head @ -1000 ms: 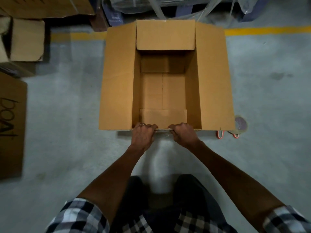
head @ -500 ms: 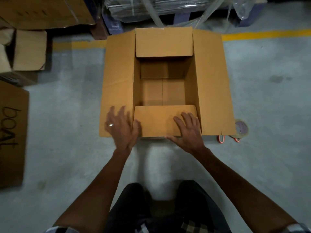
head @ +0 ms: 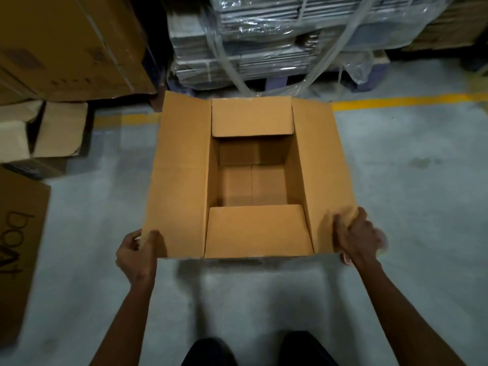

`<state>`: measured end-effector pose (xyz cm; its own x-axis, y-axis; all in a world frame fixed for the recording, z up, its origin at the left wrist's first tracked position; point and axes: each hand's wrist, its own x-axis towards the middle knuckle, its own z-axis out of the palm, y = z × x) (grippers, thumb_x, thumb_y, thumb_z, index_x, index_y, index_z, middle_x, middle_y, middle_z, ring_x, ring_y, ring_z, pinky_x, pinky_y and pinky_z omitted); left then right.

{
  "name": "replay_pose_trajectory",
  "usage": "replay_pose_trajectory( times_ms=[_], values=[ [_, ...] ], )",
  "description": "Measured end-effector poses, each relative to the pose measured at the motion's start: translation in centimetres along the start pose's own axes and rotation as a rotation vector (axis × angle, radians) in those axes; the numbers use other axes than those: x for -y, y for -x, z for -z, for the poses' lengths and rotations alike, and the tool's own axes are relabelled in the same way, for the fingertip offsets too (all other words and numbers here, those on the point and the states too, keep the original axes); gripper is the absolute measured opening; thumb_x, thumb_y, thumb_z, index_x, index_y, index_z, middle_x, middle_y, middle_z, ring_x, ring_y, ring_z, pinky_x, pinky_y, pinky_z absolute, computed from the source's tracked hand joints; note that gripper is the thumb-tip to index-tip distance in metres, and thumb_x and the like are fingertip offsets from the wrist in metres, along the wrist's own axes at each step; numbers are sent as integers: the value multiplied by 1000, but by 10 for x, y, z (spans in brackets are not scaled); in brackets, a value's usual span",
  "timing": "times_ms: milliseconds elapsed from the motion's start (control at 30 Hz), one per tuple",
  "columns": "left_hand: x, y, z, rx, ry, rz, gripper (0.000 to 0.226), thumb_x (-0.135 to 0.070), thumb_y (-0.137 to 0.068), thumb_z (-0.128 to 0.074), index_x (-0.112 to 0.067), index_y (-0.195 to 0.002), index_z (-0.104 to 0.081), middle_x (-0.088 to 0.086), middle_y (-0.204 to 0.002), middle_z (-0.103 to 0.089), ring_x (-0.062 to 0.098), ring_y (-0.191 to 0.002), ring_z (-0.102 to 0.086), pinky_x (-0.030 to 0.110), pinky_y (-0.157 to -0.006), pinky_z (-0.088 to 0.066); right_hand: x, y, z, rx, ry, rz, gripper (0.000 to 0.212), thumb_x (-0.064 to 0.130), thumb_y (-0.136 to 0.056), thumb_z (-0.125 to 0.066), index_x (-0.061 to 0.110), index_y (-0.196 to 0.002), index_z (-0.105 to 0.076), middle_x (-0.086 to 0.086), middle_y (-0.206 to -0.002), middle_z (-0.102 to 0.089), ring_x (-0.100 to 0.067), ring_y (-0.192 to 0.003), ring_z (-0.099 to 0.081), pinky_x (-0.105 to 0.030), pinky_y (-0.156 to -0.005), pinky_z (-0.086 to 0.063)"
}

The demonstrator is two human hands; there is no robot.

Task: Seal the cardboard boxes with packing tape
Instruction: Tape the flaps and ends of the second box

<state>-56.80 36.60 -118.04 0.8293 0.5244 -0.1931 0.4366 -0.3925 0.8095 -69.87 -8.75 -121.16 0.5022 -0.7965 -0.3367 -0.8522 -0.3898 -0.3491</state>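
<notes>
Head view looks down on an open brown cardboard box (head: 250,180) standing on the grey concrete floor (head: 396,207), its two short end flaps folded inward and its two long side flaps spread flat outward. At the box's near left corner, the left hand (head: 136,256) pinches the left side flap (head: 177,180), thumb on top and fingers curled beneath the edge. At the near right corner, the right hand (head: 356,240) grips the right side flap (head: 324,180), fingers curled over its outer edge; motion blur hides the finer detail. Beyond the box's far end runs a yellow floor line (head: 406,101), and behind that stands a plastic-wrapped stack of flattened cartons (head: 264,38). Left of the box sit several other brown cartons (head: 66,43).
</notes>
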Motion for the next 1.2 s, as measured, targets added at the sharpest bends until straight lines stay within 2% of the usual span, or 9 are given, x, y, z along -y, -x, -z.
replay_pose_trajectory(
  times_ms=[167, 267, 367, 467, 667, 767, 933, 1100, 1200],
  values=[
    [-21, 25, 8, 148, 221, -150, 4, -5, -92, -72, -7, -94, -71, 13, -91, -69, 34, -90, -66, 42, -79, -55, -5, -3, 21, -38, -84, 15, 64, 49, -90, -65, 9, -138, -48, -29, -122, -60, -47, -110, -59, -50, -90, -48],
    [-42, 55, -2, 286, 291, -249, 9, -13, -88, -78, -17, -86, -70, 4, -84, -70, 24, -85, -67, 37, -77, -55, -2, 2, 30, -128, -128, 3, 55, 38, -87, -70, 14, -133, -50, -26, -120, -59, -47, -106, -60, -52, -89, -51],
    [-53, 84, -22, 447, 281, -322, 24, -24, -76, -82, -14, -95, -71, 3, -86, -69, 14, -78, -63, 26, -70, -55, 4, 9, 39, -204, -243, 2, 49, 33, -84, -73, 21, -128, -56, -21, -120, -61, -43, -106, -62, -49, -88, -51],
    [-50, 103, -50, 553, 200, -382, 40, -19, -69, -84, -17, -105, -68, 3, -95, -64, 12, -80, -57, 30, -72, -54, 12, 18, 47, -253, -375, 23, 46, 25, -81, -76, 21, -125, -61, -17, -117, -64, -40, -105, -63, -44, -87, -49],
    [-33, 124, -97, 611, -75, -452, 60, -40, -52, -79, -44, -108, -57, -16, -106, -51, 10, -99, -52, 51, -89, -50, 21, 43, 51, -325, -462, 165, 51, 33, -78, -63, 19, -127, -60, -14, -116, -65, -36, -102, -63, -43, -84, -49],
    [-28, 129, -109, 624, -221, -437, 63, -41, -52, -78, -37, -113, -60, -9, -108, -49, 13, -102, -47, 44, -98, -37, 29, 55, 54, -324, -464, 209, 52, 31, -81, -57, 18, -132, -56, -13, -116, -69, -37, -99, -66, -44, -83, -52],
    [-22, 131, -118, 633, -379, -478, 67, -36, -59, -87, -29, -121, -64, -2, -119, -50, 23, -114, -48, 36, -95, -28, 45, 72, 55, -315, -441, 232, 43, 17, -94, -57, 16, -137, -53, -15, -113, -71, -37, -91, -67, -44, -82, -53],
    [-14, 127, -118, 668, -402, -546, 65, -42, -66, -88, -28, -126, -67, -2, -121, -51, 20, -115, -48, 35, -94, -28, 70, 99, 50, -221, -443, 318, 45, 7, -98, -56, 25, -140, -55, -6, -116, -73, -27, -99, -71, -40, -86, -57],
    [-11, 122, -117, 673, -292, -498, 49, -45, -76, -75, -29, -122, -69, -7, -114, -54, 17, -110, -53, 35, -96, -33, 83, 117, 25, -124, -396, 463, 50, 13, -95, -60, 31, -142, -55, 2, -129, -69, -24, -111, -69, -43, -91, -57]
  ],
)
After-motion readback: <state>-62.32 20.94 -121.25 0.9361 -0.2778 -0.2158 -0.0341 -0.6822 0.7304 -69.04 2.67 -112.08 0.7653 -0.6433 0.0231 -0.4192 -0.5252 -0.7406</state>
